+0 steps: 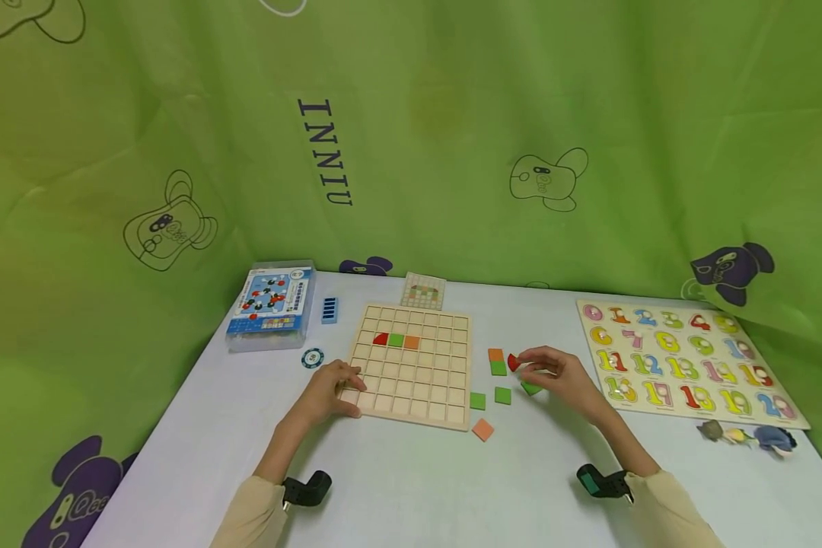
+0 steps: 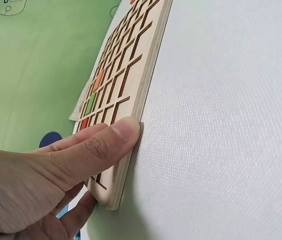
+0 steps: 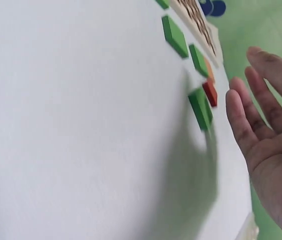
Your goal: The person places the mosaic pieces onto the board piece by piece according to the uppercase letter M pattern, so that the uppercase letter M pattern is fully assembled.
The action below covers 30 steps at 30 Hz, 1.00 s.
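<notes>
While steadying the grid board (image 1: pixel 411 364) with left hand (image 1: pixel 330 392), right hand (image 1: pixel 558 374) fingers relaxed beside red piece (image 1: pixel 513 362).

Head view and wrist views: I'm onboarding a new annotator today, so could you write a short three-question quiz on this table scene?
1. True or false: three coloured tiles already sit in the wooden grid board.
2. Which hand rests on the board's near corner?
A. left hand
B. right hand
C. neither
3. Fill in: the number puzzle board lies on the person's ____ side of the table.

Key:
1. True: a red, a green and an orange tile in one row.
2. A; its thumb lies against the board's edge.
3. Right; the right hand, its fingers straight in the right wrist view, hovers by the loose tiles.
</notes>
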Each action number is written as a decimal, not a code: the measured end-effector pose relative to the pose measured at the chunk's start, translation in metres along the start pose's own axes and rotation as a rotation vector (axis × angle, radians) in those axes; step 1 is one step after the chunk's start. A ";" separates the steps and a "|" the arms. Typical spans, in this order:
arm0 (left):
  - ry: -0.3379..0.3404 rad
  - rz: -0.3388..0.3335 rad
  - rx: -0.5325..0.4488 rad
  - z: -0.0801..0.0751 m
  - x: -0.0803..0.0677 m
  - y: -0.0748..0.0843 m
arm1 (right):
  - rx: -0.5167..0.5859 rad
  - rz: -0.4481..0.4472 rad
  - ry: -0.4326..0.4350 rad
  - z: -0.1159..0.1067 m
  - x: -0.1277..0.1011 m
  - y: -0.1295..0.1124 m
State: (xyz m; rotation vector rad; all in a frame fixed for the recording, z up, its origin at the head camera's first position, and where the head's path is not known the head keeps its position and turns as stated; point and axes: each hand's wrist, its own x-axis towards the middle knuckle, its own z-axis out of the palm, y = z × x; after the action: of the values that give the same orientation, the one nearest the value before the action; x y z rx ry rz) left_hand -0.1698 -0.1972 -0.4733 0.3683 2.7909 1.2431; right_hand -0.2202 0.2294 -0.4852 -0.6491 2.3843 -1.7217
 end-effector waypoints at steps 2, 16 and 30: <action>-0.002 -0.005 -0.008 0.000 0.000 0.000 | -0.027 -0.014 -0.002 -0.007 -0.002 0.002; -0.005 0.021 -0.011 0.001 0.001 -0.003 | -0.070 0.055 -0.273 -0.041 -0.004 0.017; 0.001 0.005 -0.012 0.001 0.001 -0.004 | -0.092 0.013 -0.315 -0.042 0.010 0.026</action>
State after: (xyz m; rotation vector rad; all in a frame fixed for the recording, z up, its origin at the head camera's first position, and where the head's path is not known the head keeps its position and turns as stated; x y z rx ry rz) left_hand -0.1712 -0.1992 -0.4772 0.3741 2.7834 1.2606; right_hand -0.2504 0.2688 -0.4939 -0.8456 2.2491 -1.3906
